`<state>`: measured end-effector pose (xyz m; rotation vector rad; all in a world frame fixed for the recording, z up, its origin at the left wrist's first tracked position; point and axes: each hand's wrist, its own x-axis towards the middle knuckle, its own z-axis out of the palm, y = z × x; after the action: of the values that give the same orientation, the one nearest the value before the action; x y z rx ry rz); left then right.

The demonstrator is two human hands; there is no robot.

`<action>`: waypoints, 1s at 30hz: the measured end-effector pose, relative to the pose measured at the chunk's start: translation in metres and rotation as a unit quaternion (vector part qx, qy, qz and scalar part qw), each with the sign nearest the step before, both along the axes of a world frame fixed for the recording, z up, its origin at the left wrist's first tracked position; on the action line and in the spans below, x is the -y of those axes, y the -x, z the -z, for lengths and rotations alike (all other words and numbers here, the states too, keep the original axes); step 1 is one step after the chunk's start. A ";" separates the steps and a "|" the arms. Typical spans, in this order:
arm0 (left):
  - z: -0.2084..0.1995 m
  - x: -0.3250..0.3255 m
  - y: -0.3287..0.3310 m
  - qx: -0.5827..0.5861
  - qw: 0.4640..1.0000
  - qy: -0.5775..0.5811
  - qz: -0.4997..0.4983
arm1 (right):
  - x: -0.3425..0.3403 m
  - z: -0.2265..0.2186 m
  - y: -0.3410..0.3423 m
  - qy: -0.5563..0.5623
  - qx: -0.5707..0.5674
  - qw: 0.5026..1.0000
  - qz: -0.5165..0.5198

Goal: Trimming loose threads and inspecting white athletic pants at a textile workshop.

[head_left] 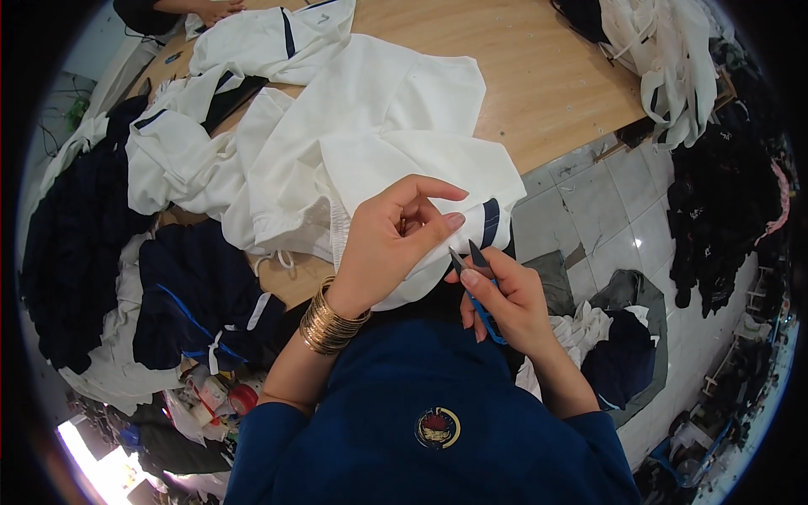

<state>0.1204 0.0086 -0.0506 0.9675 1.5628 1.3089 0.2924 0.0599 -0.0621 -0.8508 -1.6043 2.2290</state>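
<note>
A white garment (421, 164) is spread in front of you across the near edge of the wooden table (564, 76), its lower part hanging over that edge toward your lap. A navy stripe (491, 220) crosses its right end.

Your right hand (515, 307) grips blue-handled snips (486, 320), blades parted, tips just below your left thumb. Your left hand (383, 240) is over the cloth, forefinger and thumb curled toward each other; whether they pinch a thread or a fold, you cannot tell from here.

The work looks like trimming, seemingly partway through: the garment is laid out and the snips are ready, but no cut shows as finished. More white clothes (252, 42) lie toward the table's far left corner, near a co-worker's hand (219, 12); whether these are done or waiting is unclear.
</note>
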 end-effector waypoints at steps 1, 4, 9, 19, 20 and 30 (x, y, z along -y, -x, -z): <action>0.000 0.000 -0.001 -0.001 1.000 0.000 -0.004 | 0.000 0.000 0.000 0.006 -0.002 1.000 0.001; 0.002 0.000 -0.001 0.000 1.000 -0.005 0.003 | 0.003 0.002 0.003 0.015 -0.026 0.999 0.033; 0.001 0.000 -0.001 0.006 1.000 -0.008 0.008 | -0.001 -0.002 -0.002 0.105 -0.098 0.990 0.000; 0.012 0.004 0.003 0.050 0.999 0.007 -0.002 | -0.010 0.010 0.007 -0.283 -0.006 0.949 0.140; 0.011 0.003 0.001 0.050 0.999 0.006 -0.002 | -0.007 0.011 0.011 -0.275 -0.001 0.952 0.135; 0.008 0.003 0.000 0.018 1.000 0.009 -0.004 | -0.003 0.018 0.025 -0.258 -0.031 0.943 0.208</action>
<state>0.1205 0.0061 -0.0590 0.9219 1.5500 1.3079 0.2672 0.0630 -0.0800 -0.8521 -1.6717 1.4403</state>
